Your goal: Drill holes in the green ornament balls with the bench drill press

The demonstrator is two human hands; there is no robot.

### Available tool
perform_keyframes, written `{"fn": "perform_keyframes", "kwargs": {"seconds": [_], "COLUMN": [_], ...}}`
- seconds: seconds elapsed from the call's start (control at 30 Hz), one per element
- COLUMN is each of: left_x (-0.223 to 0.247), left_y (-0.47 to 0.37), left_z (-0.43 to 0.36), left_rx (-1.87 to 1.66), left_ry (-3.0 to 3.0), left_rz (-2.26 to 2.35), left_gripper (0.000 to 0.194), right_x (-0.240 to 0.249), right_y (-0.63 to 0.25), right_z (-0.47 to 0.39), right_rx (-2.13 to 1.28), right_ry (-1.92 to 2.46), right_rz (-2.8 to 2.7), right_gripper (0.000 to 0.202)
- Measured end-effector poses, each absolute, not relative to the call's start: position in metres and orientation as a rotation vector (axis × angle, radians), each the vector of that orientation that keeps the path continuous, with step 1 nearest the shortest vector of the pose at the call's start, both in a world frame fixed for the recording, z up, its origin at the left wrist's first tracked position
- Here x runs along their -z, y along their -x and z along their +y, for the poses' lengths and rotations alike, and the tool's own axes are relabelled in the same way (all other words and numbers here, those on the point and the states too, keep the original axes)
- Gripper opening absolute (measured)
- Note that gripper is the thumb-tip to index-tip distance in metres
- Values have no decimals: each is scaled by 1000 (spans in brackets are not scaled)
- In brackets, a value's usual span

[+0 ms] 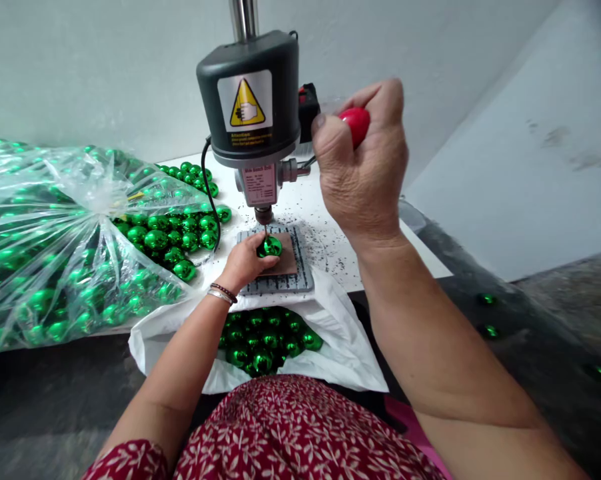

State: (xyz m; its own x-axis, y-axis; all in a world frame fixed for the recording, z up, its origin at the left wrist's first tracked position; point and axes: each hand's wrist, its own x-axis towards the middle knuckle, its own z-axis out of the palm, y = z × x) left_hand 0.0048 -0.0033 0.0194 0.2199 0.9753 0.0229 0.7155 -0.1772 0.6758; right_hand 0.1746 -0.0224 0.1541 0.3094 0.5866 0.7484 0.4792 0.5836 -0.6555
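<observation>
My left hand [249,261] is closed round a shiny green ball [272,247], thumb and fingers at its sides. The ball rests on a brown board [286,264] that lies on the grey slotted base [304,283] of a small bench drill [248,100]. From the chuck [264,215], a thin bit reaches down to the ball's top; whether it has gone in I cannot tell. Up at the right of the drill, my right hand [363,153] grips the red knob [355,125] of its feed lever.
A clear plastic bag [93,190] of green balls fills the left, with loose balls [188,230] beside it. Dark shavings [325,237] litter the white table [415,263]. Below the drill, a white sack [350,343] holds more balls. Several balls [489,331] lie on the floor at right.
</observation>
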Motion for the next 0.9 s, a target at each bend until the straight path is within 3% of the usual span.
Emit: {"fn": "perform_keyframes", "kwargs": {"seconds": [0.27, 0.9], "left_x": [-11, -13], "left_y": [-5, -4], "left_z": [-2, -7], "left_rx": [-623, -609], "left_ry": [-1776, -1794], "left_rz": [1582, 1541], "left_gripper": [73, 68], "right_x": [-145, -117], "right_y": [-176, -180], "right_z": [-24, -46], "right_rx": [-28, 185], "right_ry": [1075, 1225], "right_rz": [-1320, -1379], "right_gripper": [20, 8]}}
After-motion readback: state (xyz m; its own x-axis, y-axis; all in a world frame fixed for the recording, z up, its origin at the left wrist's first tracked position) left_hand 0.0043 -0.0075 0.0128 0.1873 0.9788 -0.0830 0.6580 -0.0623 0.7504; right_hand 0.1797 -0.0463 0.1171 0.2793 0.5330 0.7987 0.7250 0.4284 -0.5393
